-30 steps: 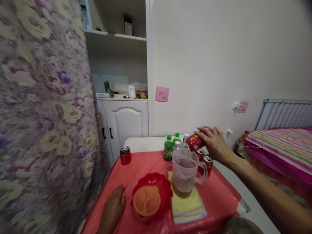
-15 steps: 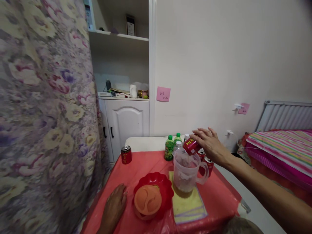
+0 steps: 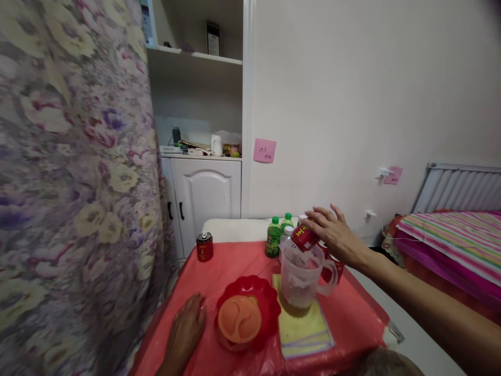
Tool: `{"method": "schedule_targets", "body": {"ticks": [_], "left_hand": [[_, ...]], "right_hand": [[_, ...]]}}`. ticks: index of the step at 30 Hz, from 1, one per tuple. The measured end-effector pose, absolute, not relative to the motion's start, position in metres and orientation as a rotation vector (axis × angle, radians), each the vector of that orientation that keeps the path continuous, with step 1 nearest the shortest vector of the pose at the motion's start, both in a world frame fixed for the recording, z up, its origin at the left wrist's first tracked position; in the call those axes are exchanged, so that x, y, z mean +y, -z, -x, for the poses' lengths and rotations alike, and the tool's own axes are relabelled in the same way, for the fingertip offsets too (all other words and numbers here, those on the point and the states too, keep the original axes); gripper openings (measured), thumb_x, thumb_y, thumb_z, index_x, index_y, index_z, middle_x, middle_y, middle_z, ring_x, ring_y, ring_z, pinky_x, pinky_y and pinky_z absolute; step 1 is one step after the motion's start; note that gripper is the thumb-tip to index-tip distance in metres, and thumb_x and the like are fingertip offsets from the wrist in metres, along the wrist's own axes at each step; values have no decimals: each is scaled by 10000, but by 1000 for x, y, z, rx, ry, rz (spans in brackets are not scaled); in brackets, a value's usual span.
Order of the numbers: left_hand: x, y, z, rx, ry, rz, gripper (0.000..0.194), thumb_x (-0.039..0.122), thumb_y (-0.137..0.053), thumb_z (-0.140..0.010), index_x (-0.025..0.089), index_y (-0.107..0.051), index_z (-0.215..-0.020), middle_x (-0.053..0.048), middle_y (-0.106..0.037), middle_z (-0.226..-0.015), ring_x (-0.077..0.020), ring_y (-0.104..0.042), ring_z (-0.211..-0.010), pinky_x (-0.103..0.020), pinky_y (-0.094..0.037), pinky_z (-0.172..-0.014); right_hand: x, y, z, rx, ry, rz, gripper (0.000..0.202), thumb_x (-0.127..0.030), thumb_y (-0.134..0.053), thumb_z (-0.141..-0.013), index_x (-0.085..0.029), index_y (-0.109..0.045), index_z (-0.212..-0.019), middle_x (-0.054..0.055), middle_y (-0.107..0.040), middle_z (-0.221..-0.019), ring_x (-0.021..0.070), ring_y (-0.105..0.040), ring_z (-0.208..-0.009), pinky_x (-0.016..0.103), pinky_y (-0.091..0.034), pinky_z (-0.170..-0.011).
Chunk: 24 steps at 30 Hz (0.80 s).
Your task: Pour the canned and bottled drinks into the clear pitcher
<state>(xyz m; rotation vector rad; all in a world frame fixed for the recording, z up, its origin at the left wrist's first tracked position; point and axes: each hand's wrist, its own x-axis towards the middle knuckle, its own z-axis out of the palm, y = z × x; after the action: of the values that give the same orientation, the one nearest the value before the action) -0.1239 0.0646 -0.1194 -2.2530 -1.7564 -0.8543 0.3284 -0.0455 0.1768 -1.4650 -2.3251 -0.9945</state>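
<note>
My right hand grips a red can with yellow lettering, tipped over the mouth of a clear plastic pitcher. The pitcher stands on a folded yellow cloth, its handle to the right. My left hand rests flat on the red tablecloth, holding nothing. Beside it, an orange divided bowl sits in a red scalloped dish. Another red can stands upright at the table's far left.
Green bottles and white-capped bottles stand behind the pitcher. More red cans are behind its handle. A floral curtain hangs at the left, and a bed is at the right.
The can in my right hand is tipped further and sits slightly lower over the pitcher. My left hand stays on the tablecloth. The whole view has shifted slightly.
</note>
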Motion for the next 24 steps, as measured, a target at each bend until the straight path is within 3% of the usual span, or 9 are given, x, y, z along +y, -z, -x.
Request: {"method": "schedule_targets", "body": {"ticks": [16,24], "left_hand": [[66,120,125,-1759,872,2259,444,338,-378,-936,157,-719,-1154,-143,-763,-1258,-278,-717,-1170,-427,-554,-1037],[64,118,125,-1772,856,2267,493,351,-332,-955,122,-708,-1178,-165,-741,-1293,-296,-702,-1193,-450,-545,-1046]], "right_hand": [[-45,-168,-335,-2381,958,1463,490,-98,-488,-981,-234,-538,-1449,130,-573,-1490,343,-455,-1386,653,-176,-1166],[-47,-166,-339,-2338,919,1474,572,-76,-533,-938,-276,-515,-1473,115,-580,-1482,339,-460,-1384,651,-189,-1166]]}}
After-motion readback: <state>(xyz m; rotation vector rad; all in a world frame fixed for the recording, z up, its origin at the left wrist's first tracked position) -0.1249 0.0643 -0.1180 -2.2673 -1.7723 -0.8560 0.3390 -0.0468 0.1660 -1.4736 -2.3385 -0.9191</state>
